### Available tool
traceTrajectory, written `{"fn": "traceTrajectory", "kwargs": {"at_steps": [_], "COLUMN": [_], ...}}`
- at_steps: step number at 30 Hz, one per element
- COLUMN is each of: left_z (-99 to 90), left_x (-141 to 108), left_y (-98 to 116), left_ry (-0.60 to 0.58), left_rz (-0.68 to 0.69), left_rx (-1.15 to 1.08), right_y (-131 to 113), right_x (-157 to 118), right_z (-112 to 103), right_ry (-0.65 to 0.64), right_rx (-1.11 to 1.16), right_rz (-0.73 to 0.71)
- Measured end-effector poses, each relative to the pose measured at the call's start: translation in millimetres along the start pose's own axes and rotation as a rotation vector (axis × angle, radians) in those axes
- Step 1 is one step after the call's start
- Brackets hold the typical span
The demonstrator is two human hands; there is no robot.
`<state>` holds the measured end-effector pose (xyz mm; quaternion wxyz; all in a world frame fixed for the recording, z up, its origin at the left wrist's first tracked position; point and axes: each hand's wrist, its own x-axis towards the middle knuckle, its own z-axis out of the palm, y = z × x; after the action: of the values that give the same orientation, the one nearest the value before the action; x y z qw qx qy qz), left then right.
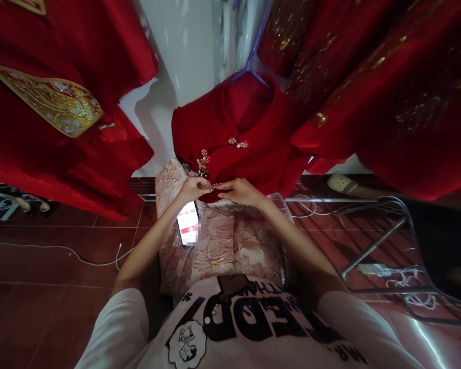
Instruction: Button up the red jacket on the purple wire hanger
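A red garment (pixel 261 154) with a V-shaped neckline hangs in front of me on a purple hanger (pixel 249 69). Jewelled flower fasteners (pixel 238 143) sit below its neckline, and a beaded tassel ornament (pixel 203 163) hangs on its left side. At the garment's lower edge, my left hand (pixel 195 188) pinches a small beaded fastener (pixel 215 186). From the other side, the fingertips of my right hand (pixel 241 191) close on the same spot, its other fingers loosely bent. The fingertips hide most of the fastener. Beneath both hands lies pink floral brocade (pixel 218 246) across my lap.
A lit phone (pixel 188 225) showing a timer lies on the brocade. Red embroidered garments hang at left (pixel 69 102) and right (pixel 369 92). A metal-framed chair (pixel 407 220) stands at right, near a person's clog (pixel 341 183). White cables (pixel 80 261) cross the tiled floor.
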<state>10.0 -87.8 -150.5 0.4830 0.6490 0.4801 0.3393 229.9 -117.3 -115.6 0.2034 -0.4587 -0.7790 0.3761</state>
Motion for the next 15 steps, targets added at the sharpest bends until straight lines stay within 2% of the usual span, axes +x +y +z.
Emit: {"fn": "traceTrajectory", "kwargs": {"at_steps": [3,7,15], "left_z": [5.2,5.0,-3.0], "left_x": [0.0,-0.5,-2.1], "left_y": [-0.6,-0.1,0.5], "left_ry": [0.073,0.099,0.031], "left_rz": [0.003,0.017,0.134], "left_rx": [0.049,0.091,0.269], "right_y": [-3.7,-8.0,-8.7], "right_x": [-3.6,-6.9,-7.4], "right_z": [-4.1,-7.3,-4.8], "right_ry": [-0.035,-0.071,-0.092], "right_rx": [-0.069,-0.102,-0.119], "right_rz": [-0.006,-0.010,0.010]}}
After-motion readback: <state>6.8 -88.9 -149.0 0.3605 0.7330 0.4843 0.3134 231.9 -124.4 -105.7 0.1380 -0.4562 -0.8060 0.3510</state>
